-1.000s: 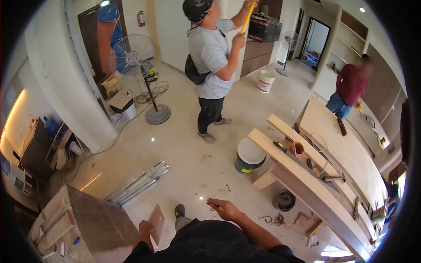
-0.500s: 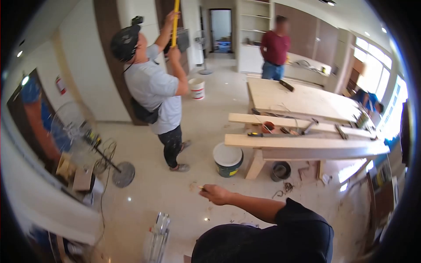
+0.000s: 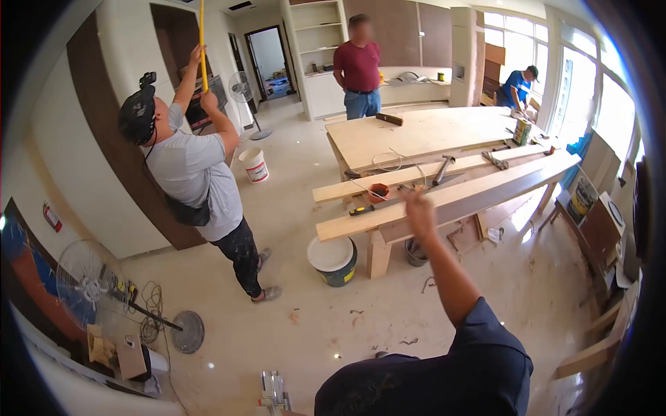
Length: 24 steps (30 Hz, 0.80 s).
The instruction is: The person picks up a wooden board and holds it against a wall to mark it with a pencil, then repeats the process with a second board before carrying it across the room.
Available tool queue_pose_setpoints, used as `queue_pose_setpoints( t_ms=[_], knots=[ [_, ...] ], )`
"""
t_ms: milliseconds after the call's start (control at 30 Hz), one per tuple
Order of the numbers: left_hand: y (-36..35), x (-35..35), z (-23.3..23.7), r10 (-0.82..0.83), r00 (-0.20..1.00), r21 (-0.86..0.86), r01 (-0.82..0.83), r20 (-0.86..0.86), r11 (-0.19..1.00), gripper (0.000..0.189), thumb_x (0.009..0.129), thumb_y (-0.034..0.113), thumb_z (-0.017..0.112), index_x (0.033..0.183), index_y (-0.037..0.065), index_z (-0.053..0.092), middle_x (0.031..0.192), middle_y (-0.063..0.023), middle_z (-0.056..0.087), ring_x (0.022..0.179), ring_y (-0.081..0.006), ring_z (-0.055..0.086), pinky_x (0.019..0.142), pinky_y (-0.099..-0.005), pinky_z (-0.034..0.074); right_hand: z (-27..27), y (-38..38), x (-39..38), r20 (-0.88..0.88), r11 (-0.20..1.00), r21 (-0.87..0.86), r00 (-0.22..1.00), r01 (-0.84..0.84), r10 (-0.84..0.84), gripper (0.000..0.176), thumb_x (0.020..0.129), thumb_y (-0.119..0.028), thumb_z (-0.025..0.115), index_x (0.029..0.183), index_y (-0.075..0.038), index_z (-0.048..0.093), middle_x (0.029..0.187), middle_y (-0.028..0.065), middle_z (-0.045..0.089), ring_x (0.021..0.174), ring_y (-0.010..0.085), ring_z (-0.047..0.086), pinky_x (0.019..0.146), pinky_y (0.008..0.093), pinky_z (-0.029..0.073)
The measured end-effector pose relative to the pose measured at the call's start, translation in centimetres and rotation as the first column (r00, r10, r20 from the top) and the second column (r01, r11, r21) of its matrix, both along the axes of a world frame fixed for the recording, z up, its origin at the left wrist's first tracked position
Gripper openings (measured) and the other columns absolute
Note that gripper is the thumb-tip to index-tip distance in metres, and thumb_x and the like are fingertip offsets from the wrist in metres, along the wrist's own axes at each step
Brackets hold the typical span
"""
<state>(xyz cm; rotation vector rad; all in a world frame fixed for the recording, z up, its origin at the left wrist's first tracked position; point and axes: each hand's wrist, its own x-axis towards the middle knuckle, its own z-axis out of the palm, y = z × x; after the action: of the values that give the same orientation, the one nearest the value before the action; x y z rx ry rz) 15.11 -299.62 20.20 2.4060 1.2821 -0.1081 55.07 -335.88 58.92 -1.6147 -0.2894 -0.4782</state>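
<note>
Right hand [image 3: 420, 215] now by the plank [image 3: 472, 188], contact unclear.

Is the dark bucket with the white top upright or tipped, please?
Upright: the dark bucket stands on the floor, its white top facing up.

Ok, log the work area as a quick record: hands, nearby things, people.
Right hand: extended, blurred, seen against the front board; grip and contact unclear
Left hand: out of view
Behind front board: orange cup, hammer
Floor, near left end: lidded bucket
Grey-shirted person: holds yellow pole
Red-shirted person: stands beyond plywood sheet
Blue-shirted person: bent over, far right
</note>
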Motion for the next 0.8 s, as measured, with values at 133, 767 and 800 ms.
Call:
queue_pose_setpoints(
  t_ms=[133,767,800],
  knots=[
    [-1.0,1.7,0.0,-0.040,0.999,-0.002,0.040,-0.020,0.999,0.028,0.073,0.018,0.065,0.086,-0.007,0.063,0.090,-0.0222,0.067,0.083,-0.0383,0.066,0.073,-0.0428,0.054,4.8,-5.8,3.5,-0.019,0.820,0.569,0.996,-0.060,0.086,0.034,0.095,-0.033,0.054,0.067,-0.015,0.047,0.051,-0.0066,0.033,0.043,0.0051,0.031,0.039,0.0229,0.020],
    [-3.1,1.9,-2.1,0.134,0.987,0.051,-0.129,-0.091,0.990,0.026,0.073,0.019,0.065,0.086,-0.005,0.062,0.089,-0.0230,0.066,0.084,-0.0384,0.065,0.074,-0.0426,0.053,0.9,3.4,7.2,-0.083,0.497,0.440,0.517,-0.748,0.852,0.038,0.096,-0.029,0.047,0.063,-0.012,0.042,0.053,-0.0002,0.039,0.044,0.0091,0.035,0.041,0.0258,0.027],
    [-3.2,0.8,-2.7,0.175,0.979,0.049,-0.171,-0.100,0.984,0.026,0.073,0.019,0.065,0.086,-0.004,0.062,0.089,-0.0231,0.066,0.084,-0.0384,0.065,0.074,-0.0426,0.053,-1.4,5.3,6.4,-0.222,0.506,0.361,0.455,-0.783,0.863,0.036,0.096,-0.029,0.048,0.065,-0.011,0.043,0.056,-0.0004,0.042,0.046,0.0089,0.037,0.043,0.0255,0.029]
  ],
)
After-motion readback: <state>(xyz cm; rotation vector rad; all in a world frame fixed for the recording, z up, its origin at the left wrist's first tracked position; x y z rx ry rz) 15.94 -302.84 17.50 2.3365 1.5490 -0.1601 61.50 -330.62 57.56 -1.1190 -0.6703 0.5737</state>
